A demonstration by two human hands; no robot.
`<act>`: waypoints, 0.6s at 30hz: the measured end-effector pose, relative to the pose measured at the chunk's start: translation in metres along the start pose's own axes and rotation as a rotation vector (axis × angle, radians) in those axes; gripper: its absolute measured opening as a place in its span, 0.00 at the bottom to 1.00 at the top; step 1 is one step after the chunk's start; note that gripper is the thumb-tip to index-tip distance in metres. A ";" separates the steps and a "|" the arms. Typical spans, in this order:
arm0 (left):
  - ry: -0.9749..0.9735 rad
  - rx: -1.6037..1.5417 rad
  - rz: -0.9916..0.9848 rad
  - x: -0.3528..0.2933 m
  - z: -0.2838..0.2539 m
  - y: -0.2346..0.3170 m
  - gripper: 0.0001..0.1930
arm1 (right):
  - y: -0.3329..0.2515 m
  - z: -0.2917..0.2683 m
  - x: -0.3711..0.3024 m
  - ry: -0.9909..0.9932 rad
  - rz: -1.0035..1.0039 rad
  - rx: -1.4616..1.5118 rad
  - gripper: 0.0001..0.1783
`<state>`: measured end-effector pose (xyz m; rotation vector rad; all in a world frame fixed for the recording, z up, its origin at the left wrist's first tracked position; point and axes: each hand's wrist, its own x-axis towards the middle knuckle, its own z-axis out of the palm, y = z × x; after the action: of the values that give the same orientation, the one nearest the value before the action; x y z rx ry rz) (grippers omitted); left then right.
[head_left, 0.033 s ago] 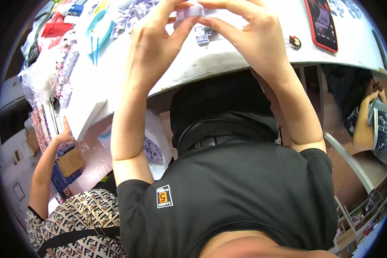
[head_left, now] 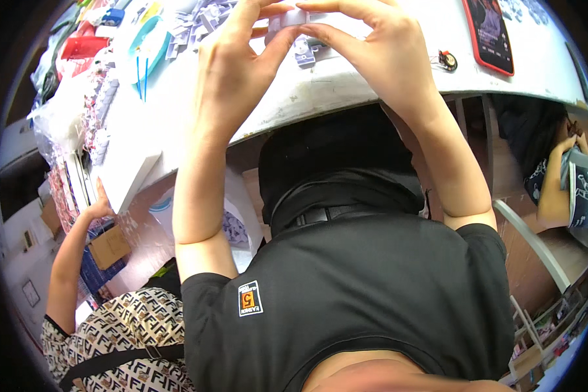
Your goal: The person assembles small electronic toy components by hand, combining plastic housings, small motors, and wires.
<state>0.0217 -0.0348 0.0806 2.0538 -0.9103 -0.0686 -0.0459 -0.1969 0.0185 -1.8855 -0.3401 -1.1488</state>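
Over the worktable (head_left: 320, 85), at the top of the view, my left hand (head_left: 235, 75) and my right hand (head_left: 395, 65) hold a small pale plastic part (head_left: 290, 18) between them. Thumbs and forefingers of both hands pinch it from its two sides, and the fingertips partly cover it. Just below it, on the tabletop, lies a second small pale plastic piece (head_left: 305, 52). To the right of my right hand rests a small round black component (head_left: 448, 61) with a bit of red on it.
A heap of pale plastic parts (head_left: 196, 29) and a light-blue tray (head_left: 137, 47) lie left of my hands. A red-cased phone (head_left: 496, 62) lies at the right. At the lower left, a co-worker's hand (head_left: 99, 204) touches a white box (head_left: 137, 179). Another person (head_left: 562, 176) sits far right.
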 end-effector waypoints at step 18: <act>-0.127 -0.552 -0.027 -0.027 -0.004 -0.089 0.17 | 0.002 -0.009 0.000 -0.118 0.229 0.009 0.09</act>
<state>0.0547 0.0169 0.0101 1.5585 -0.8274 -0.4216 -0.0498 -0.2054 0.0195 -1.9325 -0.1873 -0.8847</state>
